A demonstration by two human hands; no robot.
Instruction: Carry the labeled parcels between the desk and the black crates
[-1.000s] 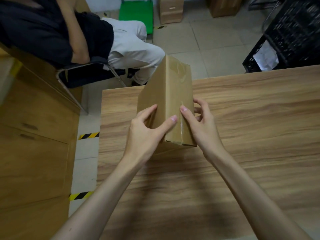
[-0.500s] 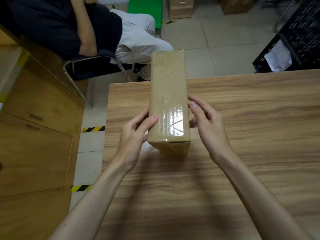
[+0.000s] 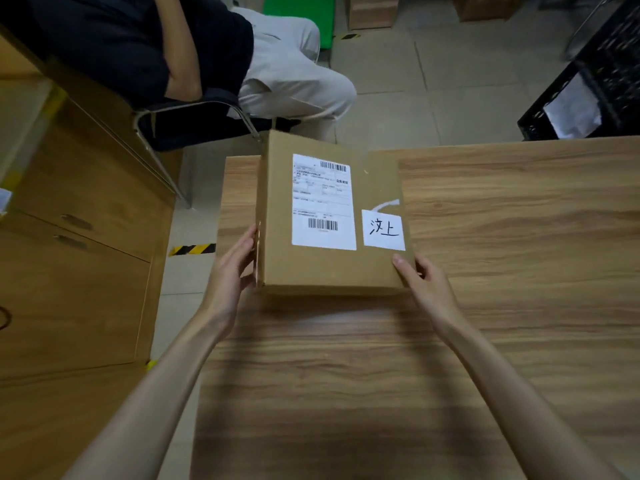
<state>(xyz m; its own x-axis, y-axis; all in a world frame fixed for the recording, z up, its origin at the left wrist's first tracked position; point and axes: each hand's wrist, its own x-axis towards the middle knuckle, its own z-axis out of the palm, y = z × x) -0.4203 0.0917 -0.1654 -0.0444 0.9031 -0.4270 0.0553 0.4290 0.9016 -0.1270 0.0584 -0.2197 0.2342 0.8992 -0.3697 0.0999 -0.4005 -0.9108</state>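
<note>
A wooden cabinet (image 3: pixel 69 271) fills the left of the frame, with a seated person's chair (image 3: pixel 194 123) beyond the desk's far left corner. The left hand (image 3: pixel 232 271) presses flat against the left side of the parcel (image 3: pixel 311 268), a brown carton lying label-up at the far left corner of the desk (image 3: pixel 502 306), its long axis running away from the person. A printed shipping label (image 3: pixel 323 202) carries two barcodes and text too small to read; beside it a white slip (image 3: pixel 383 229) bears handwritten characters. The right hand (image 3: pixel 426 285) clasps the near right corner. Both hands flank the box evenly. The black crate (image 3: pixel 602 74) stands on the floor beyond the far right edge, likely the destination.
</note>
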